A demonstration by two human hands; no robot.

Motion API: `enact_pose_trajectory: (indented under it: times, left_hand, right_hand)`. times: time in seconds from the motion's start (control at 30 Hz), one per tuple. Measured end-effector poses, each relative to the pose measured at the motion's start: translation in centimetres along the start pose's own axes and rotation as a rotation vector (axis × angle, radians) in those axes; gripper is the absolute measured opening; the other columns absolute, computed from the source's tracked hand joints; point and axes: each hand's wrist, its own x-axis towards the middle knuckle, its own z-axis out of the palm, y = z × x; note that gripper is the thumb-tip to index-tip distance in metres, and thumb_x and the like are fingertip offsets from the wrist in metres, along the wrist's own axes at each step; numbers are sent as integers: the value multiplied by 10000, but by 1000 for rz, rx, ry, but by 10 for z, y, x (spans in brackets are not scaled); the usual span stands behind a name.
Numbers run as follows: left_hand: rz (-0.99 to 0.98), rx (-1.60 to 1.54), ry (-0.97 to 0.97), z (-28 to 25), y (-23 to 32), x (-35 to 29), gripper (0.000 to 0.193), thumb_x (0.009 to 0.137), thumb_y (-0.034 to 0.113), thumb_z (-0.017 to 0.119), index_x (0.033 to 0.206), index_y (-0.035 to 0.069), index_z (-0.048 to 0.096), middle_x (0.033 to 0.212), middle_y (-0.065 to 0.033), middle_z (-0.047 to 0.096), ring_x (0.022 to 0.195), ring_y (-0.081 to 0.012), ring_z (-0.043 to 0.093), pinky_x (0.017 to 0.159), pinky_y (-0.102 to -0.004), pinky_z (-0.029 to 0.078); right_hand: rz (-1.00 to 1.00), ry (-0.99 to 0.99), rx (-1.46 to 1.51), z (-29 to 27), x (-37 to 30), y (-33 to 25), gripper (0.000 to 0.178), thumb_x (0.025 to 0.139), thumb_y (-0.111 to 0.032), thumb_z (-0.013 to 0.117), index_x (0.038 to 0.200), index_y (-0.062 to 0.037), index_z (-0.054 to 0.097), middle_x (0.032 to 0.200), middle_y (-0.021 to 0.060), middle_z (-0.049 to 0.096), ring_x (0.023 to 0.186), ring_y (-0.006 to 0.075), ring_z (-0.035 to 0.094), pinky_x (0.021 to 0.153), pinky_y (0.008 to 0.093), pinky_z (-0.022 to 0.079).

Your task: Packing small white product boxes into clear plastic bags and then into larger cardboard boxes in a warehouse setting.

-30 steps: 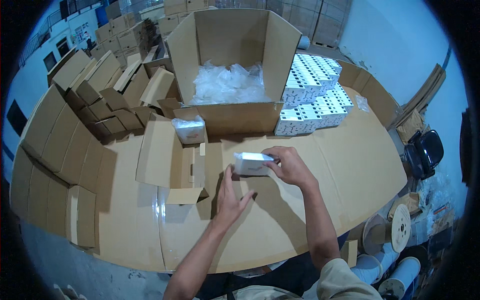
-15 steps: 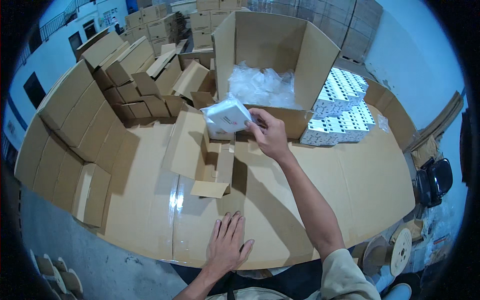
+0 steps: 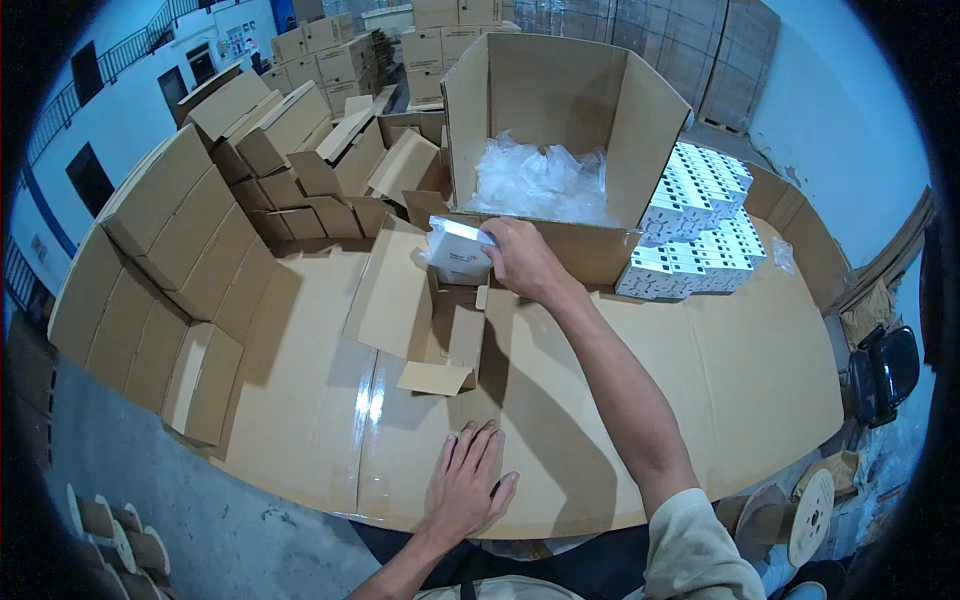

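My right hand (image 3: 525, 260) grips a small white box (image 3: 462, 240) partly wrapped in clear plastic, fingers over its right edge. The box is at the far end of an open brown carton (image 3: 385, 290), whose flaps stand out to the left and the front. Another white item (image 3: 458, 277) shows just below it at that end; the near part of the carton shows bare cardboard. My left hand (image 3: 468, 485) lies flat on the cardboard-covered table (image 3: 310, 420) near the front edge, fingers spread, holding nothing.
Behind stands a large open carton (image 3: 560, 90) with crumpled clear plastic bags (image 3: 545, 180). Stacked small white boxes (image 3: 690, 250) sit at its right. Rows of brown cartons (image 3: 190, 270) line the left side. Cable spools (image 3: 810, 515) and a black chair (image 3: 885, 370) stand beyond the table.
My right hand has lowered the white box toward the far end of the open carton, tilting it more upright. My left hand stays flat on the table. The whole view has shifted slightly.
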Motion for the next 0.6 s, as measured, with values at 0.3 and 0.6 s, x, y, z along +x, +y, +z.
enact_pose_trajectory:
  times: [0.3, 0.6]
  left_hand:
    - [11, 0, 12, 1, -2, 0, 665, 916, 333, 659, 1436, -27, 456, 1483, -189, 457, 1399, -393, 380, 1169, -544, 288]
    - [-4, 4, -5, 0, -3, -1, 655, 913, 332, 662, 1425, -26, 463, 1482, -184, 453, 1400, -389, 376, 1171, -544, 285]
  right_hand:
    - [-16, -40, -270, 35, 4, 0, 169, 881, -54, 649, 1023, 32, 618, 1034, 209, 639, 999, 418, 614, 898, 501, 525]
    - [-9, -61, -451, 60, -1, 4, 86, 781, -55, 654, 813, -8, 719, 985, 151, 666, 983, 320, 623, 891, 428, 551]
